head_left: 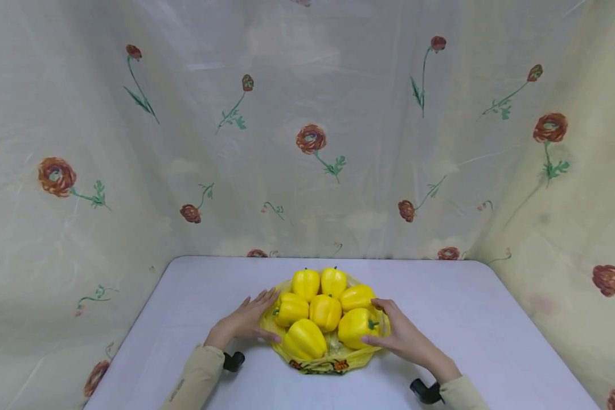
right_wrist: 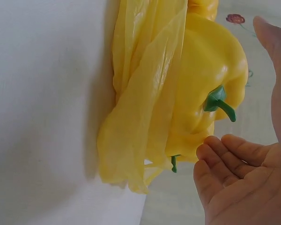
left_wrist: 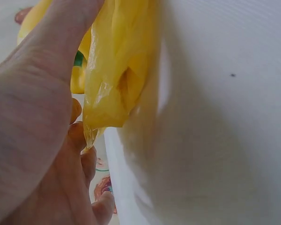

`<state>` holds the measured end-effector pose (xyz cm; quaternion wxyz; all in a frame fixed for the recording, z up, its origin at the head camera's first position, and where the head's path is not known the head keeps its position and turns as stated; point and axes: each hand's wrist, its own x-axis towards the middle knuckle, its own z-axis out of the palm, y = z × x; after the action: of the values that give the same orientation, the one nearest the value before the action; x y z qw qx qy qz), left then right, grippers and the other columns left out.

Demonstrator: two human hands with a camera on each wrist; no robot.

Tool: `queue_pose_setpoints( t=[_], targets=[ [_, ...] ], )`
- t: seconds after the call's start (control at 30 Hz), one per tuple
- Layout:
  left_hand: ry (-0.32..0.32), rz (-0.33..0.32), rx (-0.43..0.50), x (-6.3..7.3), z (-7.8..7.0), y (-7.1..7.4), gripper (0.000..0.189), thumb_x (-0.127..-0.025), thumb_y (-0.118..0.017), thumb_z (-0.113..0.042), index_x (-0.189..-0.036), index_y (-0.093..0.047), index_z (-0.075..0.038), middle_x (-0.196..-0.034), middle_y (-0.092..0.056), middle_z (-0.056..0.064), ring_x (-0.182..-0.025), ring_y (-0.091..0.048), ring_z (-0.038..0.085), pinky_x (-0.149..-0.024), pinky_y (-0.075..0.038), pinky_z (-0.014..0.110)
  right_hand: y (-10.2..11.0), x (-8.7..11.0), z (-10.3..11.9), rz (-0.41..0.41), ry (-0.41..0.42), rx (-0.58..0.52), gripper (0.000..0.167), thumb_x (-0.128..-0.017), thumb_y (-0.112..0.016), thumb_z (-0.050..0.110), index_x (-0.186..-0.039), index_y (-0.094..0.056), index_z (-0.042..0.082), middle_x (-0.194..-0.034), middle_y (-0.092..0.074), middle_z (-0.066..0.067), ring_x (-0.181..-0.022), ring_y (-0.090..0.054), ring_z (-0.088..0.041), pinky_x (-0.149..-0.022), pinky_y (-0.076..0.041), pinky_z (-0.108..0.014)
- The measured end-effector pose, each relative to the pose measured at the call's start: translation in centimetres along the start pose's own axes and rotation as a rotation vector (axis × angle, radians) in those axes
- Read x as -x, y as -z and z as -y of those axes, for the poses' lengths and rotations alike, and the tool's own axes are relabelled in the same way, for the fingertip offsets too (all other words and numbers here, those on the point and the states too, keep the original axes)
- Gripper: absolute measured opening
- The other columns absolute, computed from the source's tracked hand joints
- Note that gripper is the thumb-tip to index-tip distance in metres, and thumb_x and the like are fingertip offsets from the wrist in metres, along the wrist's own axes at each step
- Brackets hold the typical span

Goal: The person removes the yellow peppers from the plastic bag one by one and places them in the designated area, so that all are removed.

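Note:
Several yellow bell peppers [head_left: 325, 312] with green stems sit bunched in a thin yellow plastic bag [head_left: 360, 359], whose rim is rolled down around them. My left hand [head_left: 246, 320] lies along the bag's left side, fingers straight and thumb stretched toward the front pepper [head_left: 304, 340]. In the left wrist view, crumpled plastic [left_wrist: 114, 89] hangs beside that hand. My right hand [head_left: 402, 337] is spread at the right side, near the right front pepper [head_left: 357, 328]. The right wrist view shows its thumb and fingers apart, around the pepper's stem end [right_wrist: 217, 99].
The bag rests on a table with a white cover [head_left: 200, 296]. Behind and at both sides hangs a pale curtain [head_left: 359, 199] printed with red flowers. Black wrist devices [head_left: 426, 392] sit by both cuffs.

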<state>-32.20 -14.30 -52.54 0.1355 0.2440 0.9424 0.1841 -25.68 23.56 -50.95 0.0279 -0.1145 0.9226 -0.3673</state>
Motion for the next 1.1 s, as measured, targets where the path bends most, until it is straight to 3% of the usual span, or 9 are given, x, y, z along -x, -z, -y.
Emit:
queue_pose_setpoints(
  t=[0.5, 1.1],
  targets=[
    [0.032, 0.005, 0.015, -0.1, 0.2, -0.5, 0.116, -0.071, -0.071, -0.068, -0.156, -0.013, -0.013, -0.164, -0.008, 0.006, -0.151, -0.008, 0.028, -0.122, -0.008, 0.058, -0.4, 0.0, 0.0, 0.012, -0.036, -0.014, 0.088, -0.075, -0.077, 0.054, -0.141, -0.039, 0.009, -0.143, -0.045, -0.014, -0.136, -0.04, -0.036, -0.113, -0.032, -0.06],
    [0.031, 0.042, 0.029, -0.3, 0.5, -1.3, 0.116, -0.071, -0.071, -0.067, -0.156, -0.013, -0.012, -0.164, -0.006, 0.006, -0.151, -0.007, 0.028, -0.123, -0.008, 0.055, -1.3, 0.2, -0.7, 0.025, 0.007, -0.035, 0.085, -0.077, -0.075, 0.052, -0.142, -0.037, 0.012, -0.145, -0.044, -0.011, -0.135, -0.042, -0.031, -0.114, -0.032, -0.057]
  ],
)
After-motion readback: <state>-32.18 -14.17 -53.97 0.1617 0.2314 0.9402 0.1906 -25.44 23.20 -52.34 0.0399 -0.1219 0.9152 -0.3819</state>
